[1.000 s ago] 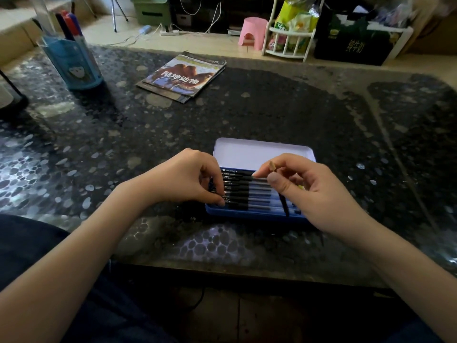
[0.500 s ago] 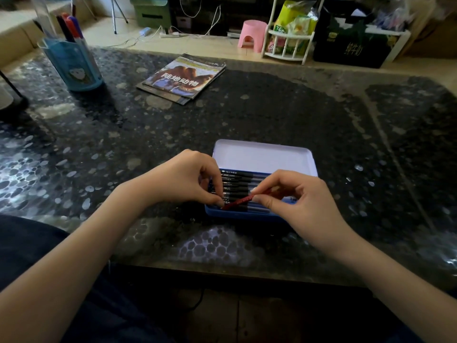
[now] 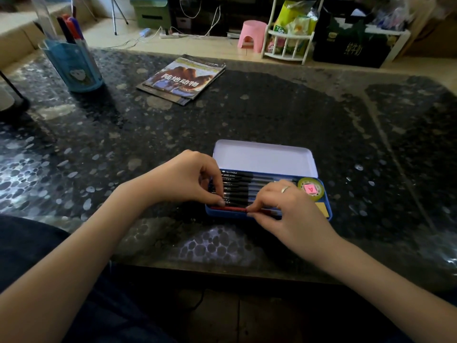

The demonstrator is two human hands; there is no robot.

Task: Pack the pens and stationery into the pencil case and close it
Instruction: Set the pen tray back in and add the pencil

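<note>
Right hand (image 3: 284, 206) curled over the near right part of the pencil case (image 3: 268, 215), thumb and fingertips pinching a red pen (image 3: 228, 208) lying along the near wall. Left hand (image 3: 188, 180) curled at the case's left end, fingertips pressing on the black pens (image 3: 243, 185) packed side by side inside. Lid (image 3: 263, 158) open, tilted back on the far side. Tape roll (image 3: 311, 189) in the right end, yellow pad (image 3: 322, 210) just near it. Far left on the dark table (image 3: 272, 110), blue pen holder (image 3: 74, 64); magazine (image 3: 183, 79) to its right.
</note>
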